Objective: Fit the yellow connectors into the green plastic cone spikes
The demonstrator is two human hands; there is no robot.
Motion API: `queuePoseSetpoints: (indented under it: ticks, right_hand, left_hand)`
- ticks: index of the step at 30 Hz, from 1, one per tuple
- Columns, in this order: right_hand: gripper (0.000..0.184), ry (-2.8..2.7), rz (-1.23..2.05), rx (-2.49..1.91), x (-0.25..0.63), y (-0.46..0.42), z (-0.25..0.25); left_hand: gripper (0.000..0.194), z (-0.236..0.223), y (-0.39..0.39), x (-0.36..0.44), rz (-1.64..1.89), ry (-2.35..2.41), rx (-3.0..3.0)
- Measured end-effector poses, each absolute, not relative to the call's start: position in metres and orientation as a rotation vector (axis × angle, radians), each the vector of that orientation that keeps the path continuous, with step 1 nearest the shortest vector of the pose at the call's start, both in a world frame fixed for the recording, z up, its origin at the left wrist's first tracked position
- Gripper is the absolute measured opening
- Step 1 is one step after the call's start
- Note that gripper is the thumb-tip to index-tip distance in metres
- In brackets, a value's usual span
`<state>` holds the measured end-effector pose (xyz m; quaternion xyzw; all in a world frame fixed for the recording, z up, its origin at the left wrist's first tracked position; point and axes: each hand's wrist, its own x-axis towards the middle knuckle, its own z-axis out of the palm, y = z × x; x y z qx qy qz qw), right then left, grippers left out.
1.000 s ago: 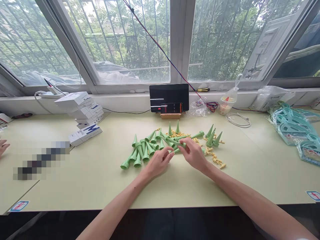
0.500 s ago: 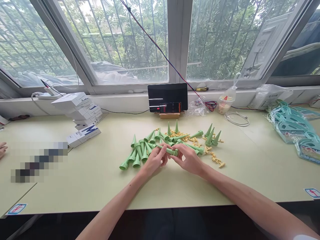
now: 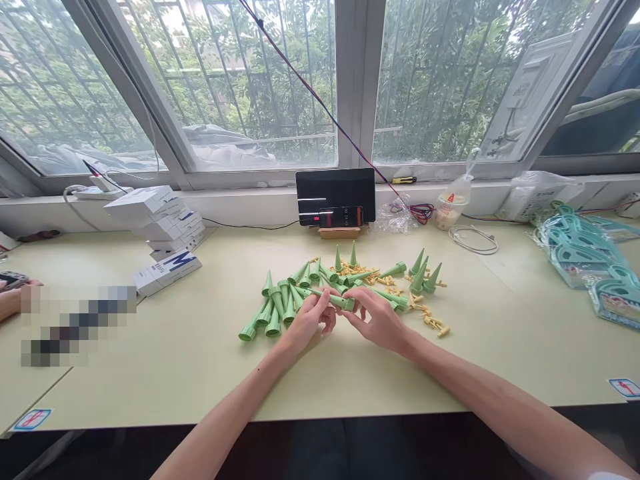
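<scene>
A green plastic watering spike lies level between my two hands, just above the table. My left hand pinches its narrow part between thumb and fingers. At the wide collar end, my right hand has its thumb and fingertips closed on the spike. Left of my hands, more green spikes lie in a loose pile, their open collars mostly toward me. Small yellow T-shaped plastic pieces are scattered behind and to the right. Several spikes stand upright at the right, yellow bits at their bases.
A dark tablet with a phone in front leans by the window. White boxes are stacked at left, a bagged cup and teal packaged items at right. Another person's hand shows at the left edge.
The spike in my hands has turned slightly, and a small hole on its side now shows. At the far left, the other person's hand has shifted, with a dark object now beside it.
</scene>
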<state>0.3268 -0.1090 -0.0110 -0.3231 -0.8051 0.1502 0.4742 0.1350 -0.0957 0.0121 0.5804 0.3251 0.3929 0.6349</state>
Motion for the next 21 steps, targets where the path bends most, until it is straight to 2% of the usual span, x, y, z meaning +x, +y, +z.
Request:
queuePoseSetpoints:
  ticks: [21]
  right_hand:
    - [0.013, -1.920, 0.360, -0.825, 0.3248, -0.1105, -0.0105]
  left_hand:
    - [0.036, 0.0128, -0.0973, 0.1350, 0.920, 0.798, 1.370]
